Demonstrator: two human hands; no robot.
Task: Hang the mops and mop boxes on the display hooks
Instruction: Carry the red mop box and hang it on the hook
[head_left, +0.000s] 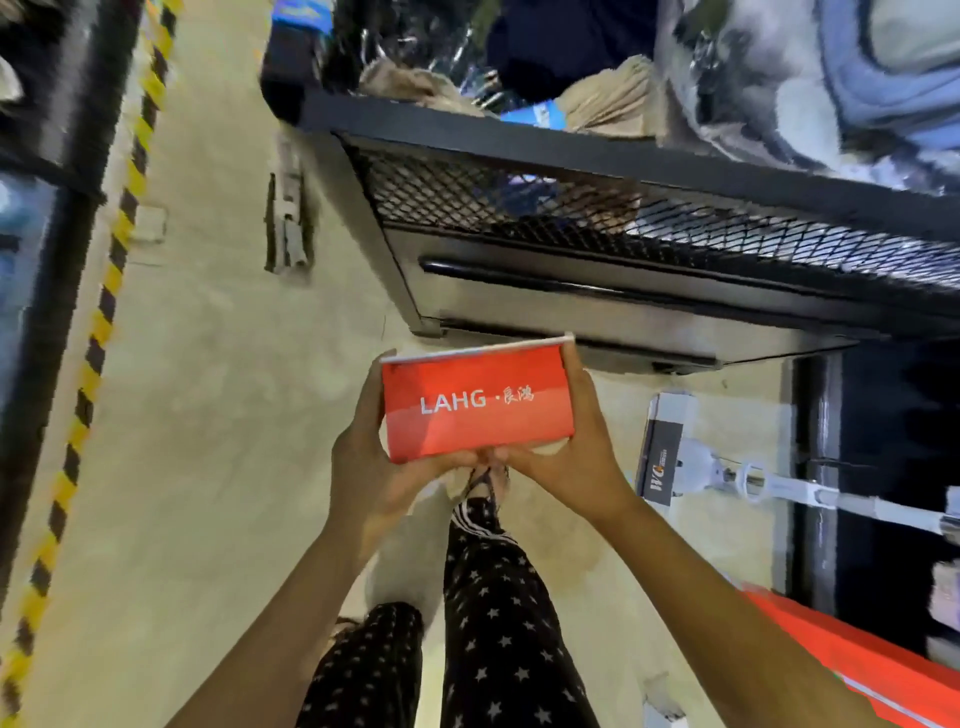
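Dead centre of the frame sits the red mop box (478, 402), white "LAHG" lettering facing up at the camera, held level between two hands. The left hand (363, 467) clamps the box's left end, thumb up along the edge and fingers curled underneath. The right hand (576, 457) mirrors it on the right end, its fingers (575, 376) reaching up the side to the top corner. Both grips are tight on the box, and the two hands meet just below its lower edge.

Under the box, star-patterned trousers (498, 623) run down to the bottom of the frame. Just above it stands a black metal rack (623, 156) with a mesh panel, and beige mop heads (613, 98) are piled inside along the upper edge. At right a white-handled mop (727, 475) juts in from a dark upright, and a second red box (857, 670) fills the lower right corner.

The floor (208, 364) is pale concrete — a yellow-and-black hazard stripe (98, 322) runs down the left side beside dark shelving, which is blurred.
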